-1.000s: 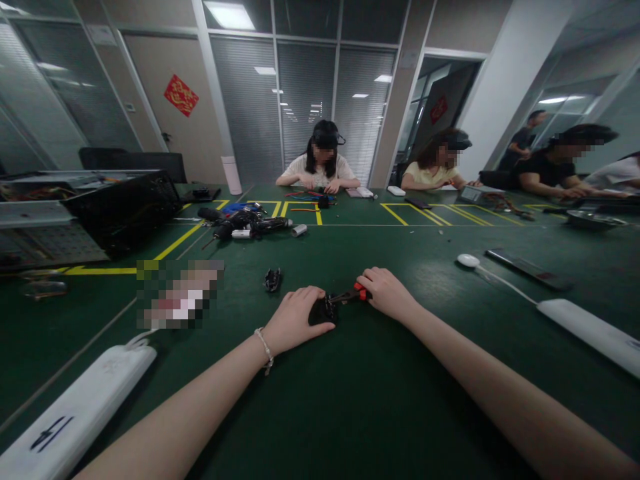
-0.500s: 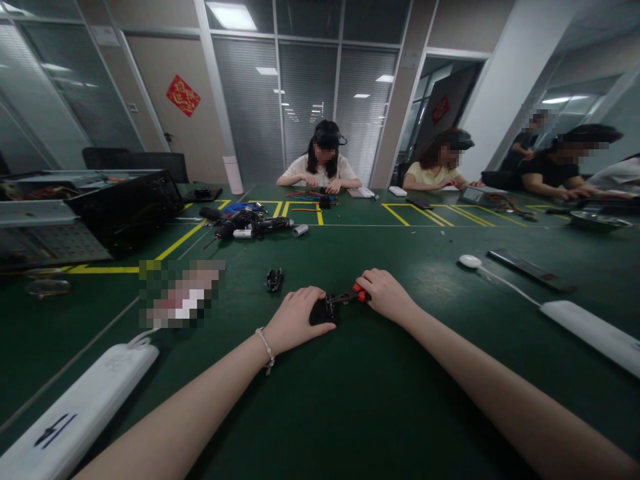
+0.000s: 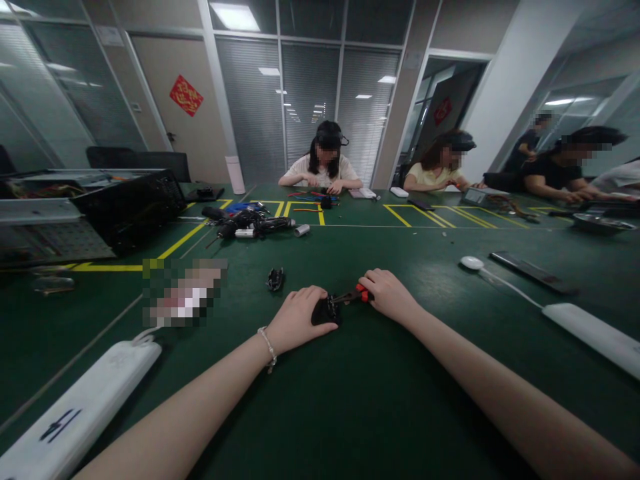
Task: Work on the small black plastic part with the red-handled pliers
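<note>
My left hand grips a small black part from its left side, thumb in front and fingers behind, low over the green table. In my right hand is a pair of red-handled pliers, its fingers closed round the grips. The dark jaws point left and reach the metal bits on the black part; whether they pinch anything is too small to tell. Another small black piece lies on the table beyond my left hand.
A white power bank-like bar lies at left, another white bar with a cable at right. A dark phone-like slab is nearby. Black tools and cables are heaped farther back; a computer case stands left. Co-workers sit across the table.
The view has shifted very slightly. Both hands keep their holds, and the pliers' jaws stay at the black part with their handles turned a little.
</note>
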Demonstrator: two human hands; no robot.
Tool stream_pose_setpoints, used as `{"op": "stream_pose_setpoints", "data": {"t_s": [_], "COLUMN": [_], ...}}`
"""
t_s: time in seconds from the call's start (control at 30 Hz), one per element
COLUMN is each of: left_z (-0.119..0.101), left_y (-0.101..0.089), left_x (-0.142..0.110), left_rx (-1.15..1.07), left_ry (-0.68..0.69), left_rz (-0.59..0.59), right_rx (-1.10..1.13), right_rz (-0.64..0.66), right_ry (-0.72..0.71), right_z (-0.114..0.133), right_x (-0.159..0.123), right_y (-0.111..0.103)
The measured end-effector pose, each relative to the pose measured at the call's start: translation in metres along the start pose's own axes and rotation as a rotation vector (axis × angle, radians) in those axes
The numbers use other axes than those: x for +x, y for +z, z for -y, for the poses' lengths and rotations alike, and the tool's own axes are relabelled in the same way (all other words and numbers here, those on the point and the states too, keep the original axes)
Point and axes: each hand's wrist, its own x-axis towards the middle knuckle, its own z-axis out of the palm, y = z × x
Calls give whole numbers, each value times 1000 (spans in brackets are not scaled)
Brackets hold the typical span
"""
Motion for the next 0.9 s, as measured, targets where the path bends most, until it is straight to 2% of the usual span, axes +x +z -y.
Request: {"op": "stream_pose_setpoints", "data": {"t_s": [0.53,0.9], "left_z": [0,-3], "left_y": [-2,-1], "left_x": [-1,0], "left_rx": [-13,9], "left_ry": [-18,0], "left_rz": [29,1], "right_rx": [-16,-6], "right_rz": [-3,12], "right_ry": [13,-11], "right_z": [2,-1], "right_x": [1,1], "right_y": [-2,-1]}}
